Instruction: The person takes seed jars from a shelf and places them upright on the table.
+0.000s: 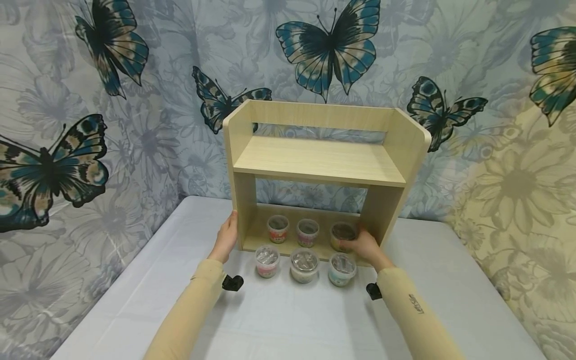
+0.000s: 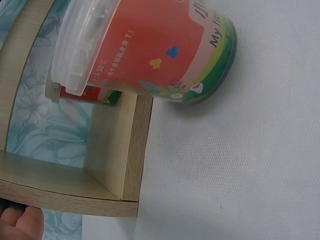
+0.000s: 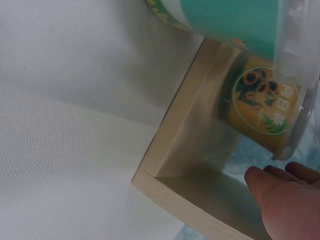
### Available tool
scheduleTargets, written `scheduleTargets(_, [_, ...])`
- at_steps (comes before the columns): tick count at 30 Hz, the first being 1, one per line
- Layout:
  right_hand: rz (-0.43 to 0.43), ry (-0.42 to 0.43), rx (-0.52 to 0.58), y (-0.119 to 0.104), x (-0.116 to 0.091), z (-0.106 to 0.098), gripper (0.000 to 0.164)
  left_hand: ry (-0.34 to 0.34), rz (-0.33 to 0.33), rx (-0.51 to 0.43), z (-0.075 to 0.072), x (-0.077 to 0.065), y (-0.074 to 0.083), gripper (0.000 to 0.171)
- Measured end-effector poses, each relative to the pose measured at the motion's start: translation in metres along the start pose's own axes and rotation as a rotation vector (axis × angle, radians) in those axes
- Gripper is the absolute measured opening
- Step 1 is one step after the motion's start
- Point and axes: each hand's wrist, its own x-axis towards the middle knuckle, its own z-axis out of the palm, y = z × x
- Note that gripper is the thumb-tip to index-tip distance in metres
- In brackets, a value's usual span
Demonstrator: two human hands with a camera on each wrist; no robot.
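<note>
My left hand [image 1: 225,237] rests against the outside of the left side panel of a light wooden two-tier shelf [image 1: 319,159]; in the left wrist view only a few fingers [image 2: 22,223] show. My right hand [image 1: 365,247] reaches into the lower tier, beside a yellow-labelled plastic cup [image 3: 262,100]. Its fingers lie close to the cup's rim; contact is unclear. Left of that cup, a purple-labelled cup [image 1: 308,240] and a red-labelled cup [image 1: 277,236] stand in the same row.
On the white-covered table [image 1: 288,322], before the shelf, stand a red-labelled lidded cup [image 2: 145,45], a pale lidded cup [image 1: 304,274] and a teal-labelled lidded cup [image 3: 230,22]. Butterfly-patterned cloth [image 1: 157,150] hangs behind and at the sides.
</note>
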Motion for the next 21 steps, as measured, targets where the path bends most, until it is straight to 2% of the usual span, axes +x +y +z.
scheduleTargets(10, [-0.029,0.01,-0.023,0.0034,0.0051,0.0036,0.099,0.018,0.002,0.002,0.0002,0.0002,0.0027,0.092])
scheduleTargets(21, [-0.014,0.021,-0.041,0.0106,0.0091,0.0095,0.093,0.01,0.011,-0.004,0.0006,-0.0007,0.0018,0.091])
